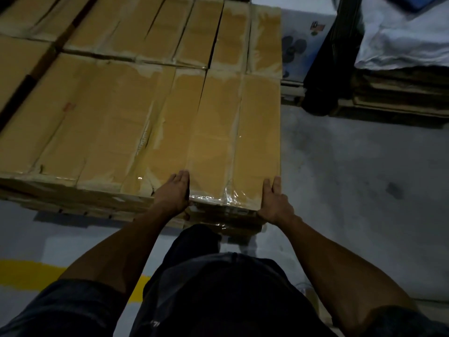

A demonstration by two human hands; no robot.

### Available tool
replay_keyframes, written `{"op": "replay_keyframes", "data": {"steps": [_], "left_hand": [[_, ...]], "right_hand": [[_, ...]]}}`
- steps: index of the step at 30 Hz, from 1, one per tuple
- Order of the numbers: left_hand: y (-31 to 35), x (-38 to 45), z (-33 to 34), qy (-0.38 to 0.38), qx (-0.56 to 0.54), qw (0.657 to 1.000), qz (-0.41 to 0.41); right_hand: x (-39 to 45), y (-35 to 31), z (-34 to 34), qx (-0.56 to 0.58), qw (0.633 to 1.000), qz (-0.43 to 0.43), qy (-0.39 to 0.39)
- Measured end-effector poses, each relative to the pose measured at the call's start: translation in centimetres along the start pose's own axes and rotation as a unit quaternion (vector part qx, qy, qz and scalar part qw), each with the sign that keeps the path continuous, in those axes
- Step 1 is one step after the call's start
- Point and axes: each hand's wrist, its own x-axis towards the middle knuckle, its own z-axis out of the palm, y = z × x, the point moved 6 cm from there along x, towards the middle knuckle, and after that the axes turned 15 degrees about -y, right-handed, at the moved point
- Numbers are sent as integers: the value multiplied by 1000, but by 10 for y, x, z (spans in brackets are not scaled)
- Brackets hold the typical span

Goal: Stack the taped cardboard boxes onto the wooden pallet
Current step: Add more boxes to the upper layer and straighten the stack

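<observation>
Here, both hands rested on the near end of a long, flat, brown cardboard box wrapped in clear glossy tape (233, 142), which lay at the right-hand edge of the top layer of a low stack of similar tan taped boxes (102, 113). The left hand (175, 190) lay flat on the box's near left corner with its fingers straight and close together, pointing away from the person, the palm pressing down where the box met its neighbour. The right hand (274, 201) sat on the near right corner, fingers also straight and pressed against the top and side edge; neither hand curled round anything.

The box was level with the boxes beside it and touched the 1 on its left. A further row of narrow boxes (209, 35) ran across behind it. Under the stack, only a dim strip of the wooden pallet (104, 214) showed at the near edge.

The grey concrete floor (352, 178) spread to the right, with a yellow painted line (29, 273) at the lower left. Another dark pallet load under pale crumpled sheeting (401, 40) stood well apart at the upper right.
</observation>
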Motion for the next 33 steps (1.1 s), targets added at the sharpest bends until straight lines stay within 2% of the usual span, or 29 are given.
{"op": "replay_keyframes", "data": {"steps": [5, 10, 13, 16, 20, 26, 33], "left_hand": [[2, 2, -5, 7, 23, 1000, 4], [9, -5, -17, -12, 18, 1000, 6], [18, -5, -25, -57, -10, 998, -2], [21, -6, -34, -103, -82, 991, -34], [37, 2, -61, -58, -59, 995, -53], [93, 24, -100, -13, -37, 999, -19], [164, 53, -104, 37, -71, 996, -44]], "right_hand": [[1, -2, -4, -15, 1000, 11, 0], [-3, -6, -9, 13, 999, 5, -34], [-11, -9, -23, 48, 997, 14, -64], [-19, -15, -43, 86, 995, 10, -42], [-29, -18, -66, 132, 991, 6, 1], [-33, -9, -98, 167, 985, -23, 38], [-12, 38, -148, 168, 982, -87, 27]]}}
